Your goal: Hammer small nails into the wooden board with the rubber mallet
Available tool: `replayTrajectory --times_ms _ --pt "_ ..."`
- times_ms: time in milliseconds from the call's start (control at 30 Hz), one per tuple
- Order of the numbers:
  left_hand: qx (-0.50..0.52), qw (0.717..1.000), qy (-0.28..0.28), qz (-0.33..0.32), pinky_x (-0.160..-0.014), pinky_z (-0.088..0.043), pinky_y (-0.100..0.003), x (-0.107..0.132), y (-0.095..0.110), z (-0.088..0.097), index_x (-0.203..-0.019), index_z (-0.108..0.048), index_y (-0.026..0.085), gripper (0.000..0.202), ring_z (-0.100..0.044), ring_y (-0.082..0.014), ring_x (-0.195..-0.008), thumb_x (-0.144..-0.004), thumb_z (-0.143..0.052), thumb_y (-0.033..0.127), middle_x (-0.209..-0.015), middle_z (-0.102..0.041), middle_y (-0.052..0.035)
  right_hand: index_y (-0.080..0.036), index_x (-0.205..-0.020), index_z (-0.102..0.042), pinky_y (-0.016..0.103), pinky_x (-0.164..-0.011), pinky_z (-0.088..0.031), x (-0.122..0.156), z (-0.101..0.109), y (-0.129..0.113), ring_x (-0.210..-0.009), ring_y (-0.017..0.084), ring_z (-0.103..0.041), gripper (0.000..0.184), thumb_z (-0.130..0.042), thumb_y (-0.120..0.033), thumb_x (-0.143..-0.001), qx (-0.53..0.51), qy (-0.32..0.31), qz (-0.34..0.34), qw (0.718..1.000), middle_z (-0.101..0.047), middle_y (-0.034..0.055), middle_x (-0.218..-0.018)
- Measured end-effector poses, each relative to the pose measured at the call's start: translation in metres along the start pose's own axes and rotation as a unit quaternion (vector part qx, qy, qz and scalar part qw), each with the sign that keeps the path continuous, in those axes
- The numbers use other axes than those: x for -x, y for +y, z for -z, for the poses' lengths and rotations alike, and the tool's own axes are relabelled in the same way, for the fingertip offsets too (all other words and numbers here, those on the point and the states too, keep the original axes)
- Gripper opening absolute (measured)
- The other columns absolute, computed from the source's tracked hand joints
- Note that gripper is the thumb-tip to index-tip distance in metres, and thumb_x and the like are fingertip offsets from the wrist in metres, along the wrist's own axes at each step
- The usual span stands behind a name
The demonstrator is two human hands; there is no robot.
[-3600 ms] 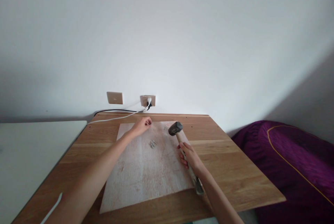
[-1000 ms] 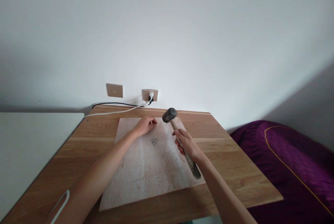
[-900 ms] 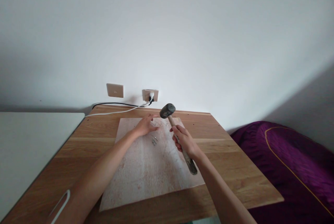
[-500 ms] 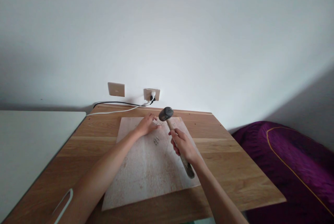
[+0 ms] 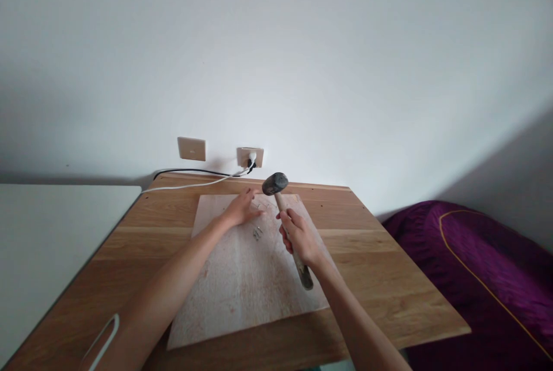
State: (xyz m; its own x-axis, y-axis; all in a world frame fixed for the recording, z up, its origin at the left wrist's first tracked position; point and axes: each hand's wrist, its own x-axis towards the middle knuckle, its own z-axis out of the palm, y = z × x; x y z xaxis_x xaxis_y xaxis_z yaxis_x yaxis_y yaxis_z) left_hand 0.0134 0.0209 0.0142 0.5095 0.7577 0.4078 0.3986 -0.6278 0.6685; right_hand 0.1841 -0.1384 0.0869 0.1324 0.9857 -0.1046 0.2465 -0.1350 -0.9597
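A hammer [image 5: 280,201] with a dark, thick head and a wooden handle is in my right hand [image 5: 298,237], its fingers wrapped round the handle. The head hangs over the far part of a pale wooden board [image 5: 242,290]. My left hand [image 5: 242,208] rests at the board's far side, thumb and forefinger apart around a small nail [image 5: 258,207]. Whether the fingers touch that nail I cannot tell. Several loose nails [image 5: 257,234] lie in a small group on the board, just nearer than my left hand.
The board lies on a wooden table [image 5: 389,279] pushed against a white wall. White and black cables [image 5: 203,185] run along the back edge to a socket [image 5: 250,156]. A white surface [image 5: 56,244] adjoins on the left; purple fabric [image 5: 488,267] is on the right.
The hammer has risen slightly, and its handle end has swung a little to the left with my right hand. My left hand stays in nearly the same place.
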Motion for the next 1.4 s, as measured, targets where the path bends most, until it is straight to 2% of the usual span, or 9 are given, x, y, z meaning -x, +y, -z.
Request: replayTrajectory --times_ms 133,300,433,633,800,933,1167,1300,1400 --pt "0.006 1.000 0.010 0.009 -0.085 -0.051 -0.036 0.000 0.002 0.001 -0.110 -0.069 0.018 0.049 -0.064 -0.0263 -0.095 -0.069 -0.086 0.038 -0.107 -0.064 -0.0083 -0.023 -0.085 -0.054 0.020 -0.032 -0.031 -0.002 -0.006 0.007 -0.036 0.009 -0.043 0.029 -0.051 -0.050 -0.095 0.059 -0.024 -0.049 0.997 -0.048 -0.0070 -0.056" --pt "-0.003 1.000 -0.011 0.000 -0.075 -0.047 -0.032 -0.004 0.002 0.001 -0.083 -0.069 0.017 0.015 -0.062 -0.0207 -0.081 -0.081 -0.076 0.030 -0.086 -0.066 -0.0044 -0.023 -0.095 -0.053 0.019 -0.033 -0.030 0.003 0.002 0.012 -0.037 0.007 -0.039 0.034 -0.050 -0.057 -0.093 -0.045 0.011 -0.036 0.998 -0.046 -0.0089 -0.058" --pt "-0.006 1.000 -0.017 -0.016 -0.072 -0.044 -0.030 -0.007 0.002 0.001 -0.075 -0.068 0.018 0.010 -0.062 -0.0191 -0.077 -0.085 -0.068 0.019 -0.081 -0.065 -0.0034 -0.022 -0.094 -0.053 0.019 -0.033 -0.030 0.005 0.012 0.016 -0.036 0.007 -0.038 0.036 -0.051 -0.058 -0.090 -0.035 0.015 -0.077 0.996 -0.046 -0.0090 -0.056" --pt "0.004 1.000 -0.025 -0.007 -0.076 -0.047 -0.032 -0.005 0.001 0.001 -0.088 -0.070 0.019 0.007 -0.063 -0.0212 -0.082 -0.083 -0.071 0.024 -0.090 -0.066 -0.0045 -0.023 -0.096 -0.054 0.019 -0.033 -0.029 0.003 0.013 0.005 -0.036 0.007 -0.038 0.040 -0.054 -0.062 -0.089 -0.064 0.014 -0.027 0.997 -0.046 -0.0094 -0.057" --pt "-0.008 1.000 -0.014 0.014 -0.082 -0.050 -0.035 -0.002 -0.003 -0.001 -0.115 -0.066 0.019 0.054 -0.064 -0.0247 -0.093 -0.070 -0.086 0.042 -0.112 -0.064 -0.0078 -0.023 -0.095 -0.054 0.019 -0.033 -0.030 -0.001 0.002 -0.008 -0.037 0.007 -0.040 0.037 -0.052 -0.060 -0.091 -0.054 -0.001 0.001 0.999 -0.047 -0.0088 -0.058" --pt "-0.007 1.000 0.003 0.001 -0.082 -0.049 -0.035 -0.001 -0.002 -0.001 -0.107 -0.068 0.017 0.042 -0.063 -0.0247 -0.093 -0.073 -0.083 0.037 -0.107 -0.065 -0.0081 -0.022 -0.088 -0.057 0.019 -0.033 -0.031 -0.004 -0.004 0.001 -0.037 0.008 -0.043 0.030 -0.057 -0.053 -0.090 0.007 -0.029 -0.077 0.997 -0.049 -0.0072 -0.056" --pt "-0.014 1.000 -0.019 -0.002 -0.071 -0.044 -0.031 -0.004 0.006 0.003 -0.078 -0.068 0.018 0.008 -0.060 -0.0196 -0.076 -0.085 -0.067 0.022 -0.082 -0.065 -0.0039 -0.022 -0.094 -0.055 0.019 -0.034 -0.030 -0.002 0.007 0.002 -0.037 0.007 -0.040 0.027 -0.049 -0.049 -0.094 -0.030 0.013 -0.061 0.998 -0.047 -0.0080 -0.058" --pt "-0.013 0.999 -0.031 0.003 -0.074 -0.045 -0.030 -0.005 0.004 0.002 -0.079 -0.068 0.018 0.008 -0.062 -0.0193 -0.079 -0.086 -0.065 0.021 -0.084 -0.066 -0.0035 -0.022 -0.094 -0.054 0.020 -0.033 -0.030 0.001 0.010 -0.005 -0.037 0.008 -0.039 0.031 -0.049 -0.052 -0.093 -0.015 0.018 -0.044 0.999 -0.046 -0.0087 -0.057" --pt "-0.022 0.999 -0.038 0.010 -0.077 -0.048 -0.031 -0.004 0.003 0.002 -0.098 -0.071 0.018 0.019 -0.064 -0.0208 -0.085 -0.083 -0.072 0.030 -0.095 -0.066 -0.0043 -0.023 -0.098 -0.054 0.020 -0.033 -0.031 0.002 0.006 -0.006 -0.038 0.007 -0.039 0.034 -0.047 -0.055 -0.094 -0.036 0.010 0.004 0.999 -0.046 -0.0087 -0.060"
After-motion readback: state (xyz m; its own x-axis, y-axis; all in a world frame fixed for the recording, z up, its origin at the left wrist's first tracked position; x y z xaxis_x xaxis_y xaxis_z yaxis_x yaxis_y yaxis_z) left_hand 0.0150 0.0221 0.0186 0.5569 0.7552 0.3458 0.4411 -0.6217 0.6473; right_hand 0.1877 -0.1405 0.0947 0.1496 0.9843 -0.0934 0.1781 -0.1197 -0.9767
